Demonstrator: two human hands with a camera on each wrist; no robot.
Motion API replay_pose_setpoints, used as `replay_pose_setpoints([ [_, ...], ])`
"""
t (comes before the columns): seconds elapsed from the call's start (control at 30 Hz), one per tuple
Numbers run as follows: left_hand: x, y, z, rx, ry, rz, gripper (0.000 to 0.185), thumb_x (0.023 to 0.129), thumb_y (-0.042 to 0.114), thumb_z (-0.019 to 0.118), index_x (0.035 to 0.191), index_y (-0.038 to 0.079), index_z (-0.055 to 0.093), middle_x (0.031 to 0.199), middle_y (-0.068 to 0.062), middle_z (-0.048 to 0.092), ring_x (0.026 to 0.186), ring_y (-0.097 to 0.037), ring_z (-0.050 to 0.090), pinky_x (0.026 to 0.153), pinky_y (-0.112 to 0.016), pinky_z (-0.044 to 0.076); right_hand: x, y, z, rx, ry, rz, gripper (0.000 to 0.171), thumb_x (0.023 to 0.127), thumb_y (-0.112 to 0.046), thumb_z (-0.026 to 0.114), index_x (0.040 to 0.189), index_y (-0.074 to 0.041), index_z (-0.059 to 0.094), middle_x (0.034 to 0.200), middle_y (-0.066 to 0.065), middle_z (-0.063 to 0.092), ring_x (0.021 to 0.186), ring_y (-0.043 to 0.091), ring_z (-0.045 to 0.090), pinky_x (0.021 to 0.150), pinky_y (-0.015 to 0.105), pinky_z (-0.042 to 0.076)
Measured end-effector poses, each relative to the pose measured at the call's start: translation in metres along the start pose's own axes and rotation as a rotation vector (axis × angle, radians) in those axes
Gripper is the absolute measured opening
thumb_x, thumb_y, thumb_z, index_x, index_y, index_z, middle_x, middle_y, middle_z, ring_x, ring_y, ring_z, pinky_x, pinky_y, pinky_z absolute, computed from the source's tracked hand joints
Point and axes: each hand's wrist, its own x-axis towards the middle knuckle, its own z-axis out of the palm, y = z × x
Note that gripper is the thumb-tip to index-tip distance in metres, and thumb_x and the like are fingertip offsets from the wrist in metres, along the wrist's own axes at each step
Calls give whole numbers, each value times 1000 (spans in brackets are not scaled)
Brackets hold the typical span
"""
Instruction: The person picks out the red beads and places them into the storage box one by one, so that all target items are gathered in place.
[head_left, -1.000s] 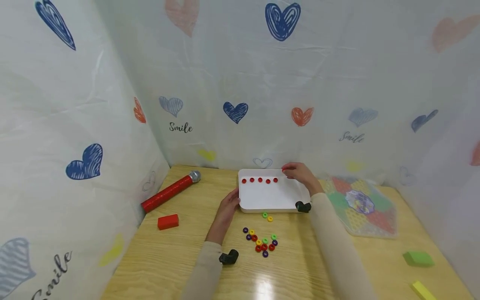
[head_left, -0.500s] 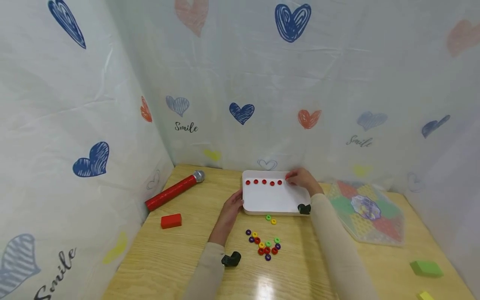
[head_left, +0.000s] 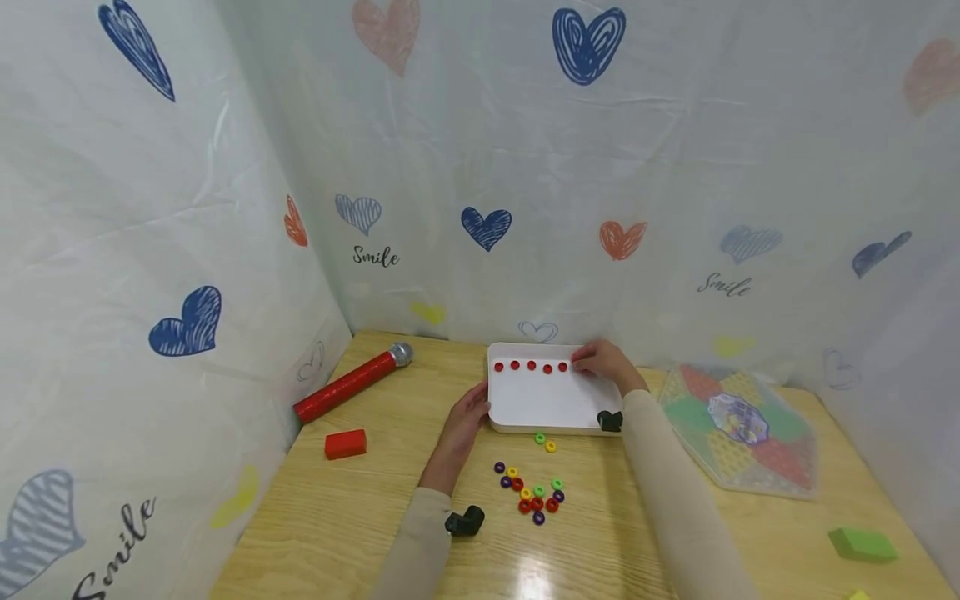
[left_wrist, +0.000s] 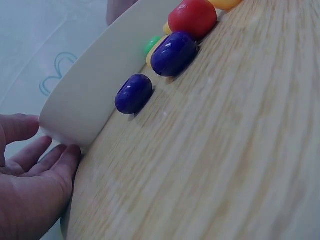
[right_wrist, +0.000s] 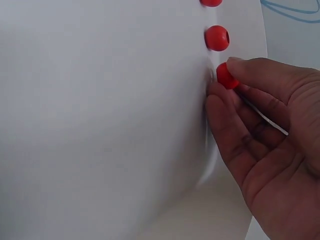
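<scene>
My right hand [head_left: 606, 362] pinches a red bead [right_wrist: 227, 76] between thumb and fingers, low over the back right of the white tray [head_left: 547, 406]. Several red beads [head_left: 531, 365] stand in a row along the tray's back side, left of this hand. One red bead [right_wrist: 217, 38] sits right beside the pinched one in the right wrist view. My left hand [head_left: 465, 417] holds the tray's left side; the left wrist view shows its fingers [left_wrist: 65, 160] at the outer wall near the base.
Loose purple, yellow, green and red beads [head_left: 537, 504] lie in front of the tray. At left are a red toy microphone [head_left: 352, 383] and a red block [head_left: 346, 444]. A patterned hexagonal case [head_left: 742, 425] and a green block [head_left: 862, 544] lie right on the table [head_left: 360, 533].
My right hand has brought the red bead from the tray's back rim down and forward to the end of the row. The left hand stays at the tray. The head view has shifted slightly.
</scene>
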Motion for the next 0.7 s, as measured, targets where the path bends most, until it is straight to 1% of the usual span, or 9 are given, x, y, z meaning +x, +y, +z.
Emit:
replay_pose_setpoints([
  [0.07,1,0,0,0,5,-15,50,98,4,46,147,5,38,151,-18,37,141,-31,32,116,-47,26,1,1,1,1,-3,5,17,90,-14,67,105,-7,71,105,11,65,90,24,57,80,31,51],
  [0.2,2,-2,-1,1,7,-23,50,98,5,46,147,6,39,151,-16,37,141,-29,33,116,-47,27,3,3,2,4,-11,8,17,90,-16,67,105,-8,71,105,10,63,90,24,56,81,31,51],
  [0.27,3,-2,-2,6,1,-9,49,98,4,45,147,5,37,151,-18,37,141,-31,33,115,-47,28,5,4,3,3,-17,7,17,91,-16,67,106,-8,70,106,10,62,90,24,56,81,31,51],
  [0.4,4,-3,-2,5,3,-7,49,98,4,45,147,4,37,151,-18,37,140,-31,34,115,-47,28,5,4,3,-2,-24,1,17,94,-16,62,107,-6,69,104,10,62,88,22,56,79,30,50],
  [0.5,3,-2,-1,-6,0,-4,49,98,3,45,147,4,37,151,-18,38,140,-30,33,115,-46,28,1,1,1,-15,-26,-5,20,96,-15,57,109,-4,68,103,11,63,87,22,56,78,29,50],
  [0.53,2,-3,-1,-3,-5,6,49,99,3,44,147,2,37,150,-19,37,140,-31,33,115,-46,28,-1,1,0,-18,-25,-4,21,96,-15,56,110,-3,67,103,11,63,88,22,56,78,30,50],
  [0.7,1,-2,-1,13,-16,33,49,99,2,44,147,0,35,150,-21,36,141,-32,32,115,-46,28,-11,-4,-6,-31,-8,10,26,97,-17,54,116,-3,65,108,14,61,93,25,56,84,33,51],
])
